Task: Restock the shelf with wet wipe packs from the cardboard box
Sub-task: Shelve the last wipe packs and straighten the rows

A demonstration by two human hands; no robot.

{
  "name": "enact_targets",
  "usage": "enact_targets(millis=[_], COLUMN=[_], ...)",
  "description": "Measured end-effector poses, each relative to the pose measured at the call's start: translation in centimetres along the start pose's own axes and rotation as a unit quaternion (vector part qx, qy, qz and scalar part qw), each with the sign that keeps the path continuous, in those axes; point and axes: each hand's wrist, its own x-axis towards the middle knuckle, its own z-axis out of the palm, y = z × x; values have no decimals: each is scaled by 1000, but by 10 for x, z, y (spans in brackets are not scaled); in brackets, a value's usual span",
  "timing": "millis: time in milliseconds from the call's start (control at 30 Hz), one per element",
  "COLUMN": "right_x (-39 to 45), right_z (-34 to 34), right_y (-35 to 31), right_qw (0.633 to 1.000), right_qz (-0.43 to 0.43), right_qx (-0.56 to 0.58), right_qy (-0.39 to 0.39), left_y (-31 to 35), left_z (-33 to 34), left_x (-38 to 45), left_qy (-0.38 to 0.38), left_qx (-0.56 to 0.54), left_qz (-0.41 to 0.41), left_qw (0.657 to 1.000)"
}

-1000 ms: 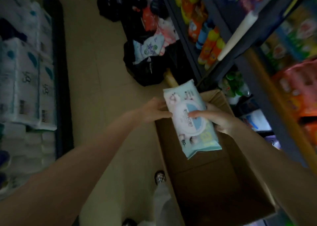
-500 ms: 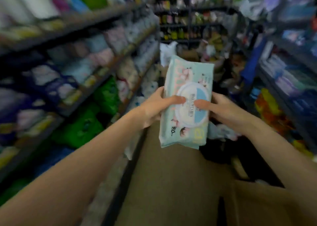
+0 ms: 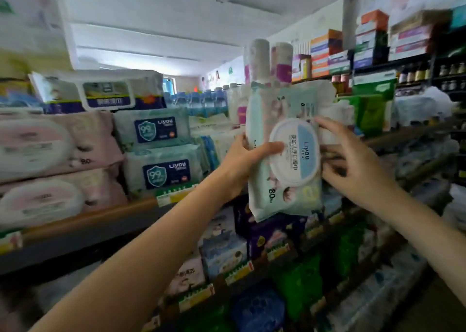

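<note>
Two hands up: left hand (image 3: 242, 160) grips Liyou wet wipe pack (image 3: 285, 155) upright, thumb on lid; right hand (image 3: 353, 165) fingers spread wide, touching pack's 3 o'clock edge, w/ shelf (image 3: 83, 220) at 9 o'clock.

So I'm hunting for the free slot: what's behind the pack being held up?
Behind the wet wipe pack, tall pink-and-white rolls stick up above it and purple packs show below. The shelf spot directly behind it is covered, so a free slot can't be confirmed.
</note>
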Motion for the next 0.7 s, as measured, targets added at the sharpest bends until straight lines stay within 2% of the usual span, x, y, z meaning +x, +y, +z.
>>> enact_targets(millis=[33,100,133,233,300,367,433,533,600,700], right_x=[16,46,60,94,106,114,121,134,149,180], right_z=[8,21,27,44,55,67,78,90,93,95], right_y=[0,4,6,7,14,24,34,49,54,49], right_qw=[993,941,916,852,823,823,837,863,874,901], right_qz=[-72,-199,-240,-358,-414,-430,-421,-391,-372,-313], right_qx=[-94,-270,-319,-383,-388,-370,-348,-312,-298,-267], right_qy=[17,54,51,11,10,20,32,68,92,136], left_y=[7,18,22,35,42,47,51,66,81,99], left_z=[-11,-31,-39,-52,-57,-63,-64,-61,-65,-84], left_x=[-1,1,3,10,14,22,29,35,34,26], left_qy=[6,2,-7,-47,-74,-76,-47,13,70,211], left_qx=[9,33,57,143,190,232,287,441,506,514], left_qz=[9,19,23,24,4,-24,-52,-73,-44,50], left_qw=[1000,999,998,988,979,970,955,895,858,830])
